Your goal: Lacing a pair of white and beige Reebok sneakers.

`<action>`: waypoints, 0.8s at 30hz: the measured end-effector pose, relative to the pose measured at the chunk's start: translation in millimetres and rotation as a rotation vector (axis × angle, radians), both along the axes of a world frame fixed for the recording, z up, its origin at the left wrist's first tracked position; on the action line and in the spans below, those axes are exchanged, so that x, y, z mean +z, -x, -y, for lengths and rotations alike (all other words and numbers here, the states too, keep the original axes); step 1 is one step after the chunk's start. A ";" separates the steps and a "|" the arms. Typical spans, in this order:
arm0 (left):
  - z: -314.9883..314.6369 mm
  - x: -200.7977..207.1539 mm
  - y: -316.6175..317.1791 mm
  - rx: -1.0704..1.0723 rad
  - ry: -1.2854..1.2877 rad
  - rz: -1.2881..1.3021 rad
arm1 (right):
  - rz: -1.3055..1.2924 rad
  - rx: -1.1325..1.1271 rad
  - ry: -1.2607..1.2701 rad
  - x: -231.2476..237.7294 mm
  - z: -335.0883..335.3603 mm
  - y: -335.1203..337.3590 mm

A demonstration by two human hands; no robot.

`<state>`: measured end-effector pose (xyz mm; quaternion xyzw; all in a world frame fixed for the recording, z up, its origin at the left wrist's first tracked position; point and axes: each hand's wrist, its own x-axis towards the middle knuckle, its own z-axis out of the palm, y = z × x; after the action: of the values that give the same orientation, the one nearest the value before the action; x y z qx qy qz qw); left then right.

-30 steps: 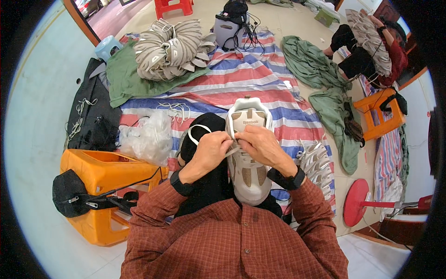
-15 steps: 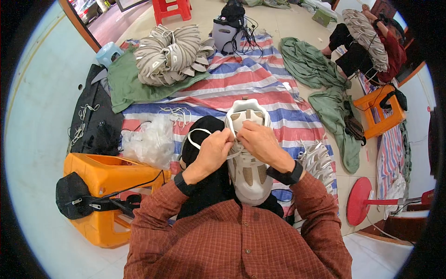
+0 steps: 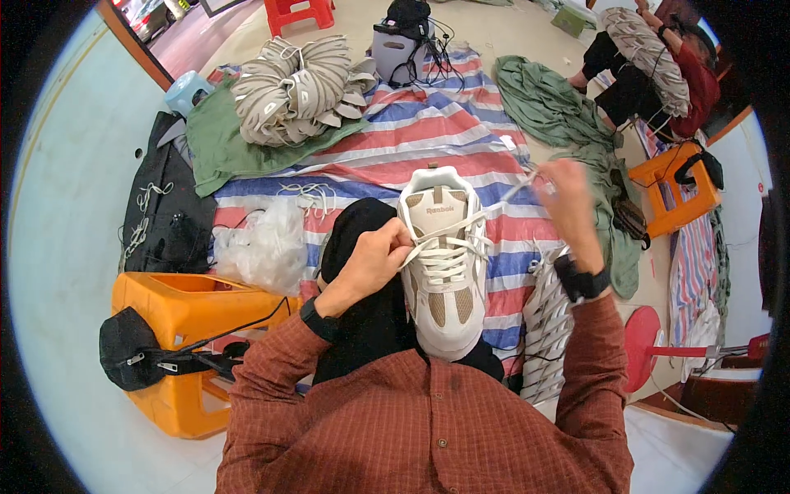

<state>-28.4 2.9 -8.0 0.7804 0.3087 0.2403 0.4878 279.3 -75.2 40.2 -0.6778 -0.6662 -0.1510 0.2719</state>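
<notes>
Far left, an orange plastic stool (image 3: pixel 148 300); then a crumpled clear plastic bag (image 3: pixel 262 251) on the red, white and blue striped sheet (image 3: pixel 520 235).

Left hand (image 3: pixel 368 265): fingers curled, pinching the left eyelet edge of the shoe. Couldn't tell if lace was in the pinch too.

Centre: off-white low-top shoe with tan mesh panels (image 3: pixel 446 309), toe toward the body, apparently propped on the right thigh. Sole not visible. Judged light; toe stiff enough to hold shape, tongue and collar soft and padded. Nothing fragile, but pale fabric probably marked easily. Best holds looked to be the eyelet edge or heel collar; pressing on the tongue would likely just have dented it.

Flat off-white woven lace (image 3: pixel 462 223) crossed the tongue and ran up right. Limp, probably a bit slick, so better pinched near the end.

Right of shoe, a bound row of whitish shoe parts (image 3: pixel 545 333).

Right hand (image 3: pixel 568 202), raised clear of the shoe: fingers grasping the lace, exact pinch lost in blur.
</notes>
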 end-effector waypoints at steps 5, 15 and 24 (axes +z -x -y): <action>2.8 2.1 9.1 0.028 0.357 -0.099 | -0.135 0.487 0.109 -17.9 -10.8 102.6; 6.1 -4.0 4.1 0.008 0.756 0.206 | -0.085 0.265 0.047 -12.3 -15.4 85.1; 7.1 -1.0 8.8 0.237 1.130 0.523 | -0.297 0.445 0.375 -7.5 -17.7 112.5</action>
<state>-37.2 -4.2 -9.0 0.2785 0.3429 0.2752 0.8539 166.7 -57.5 32.7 -0.5684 -0.7674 0.1381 0.2626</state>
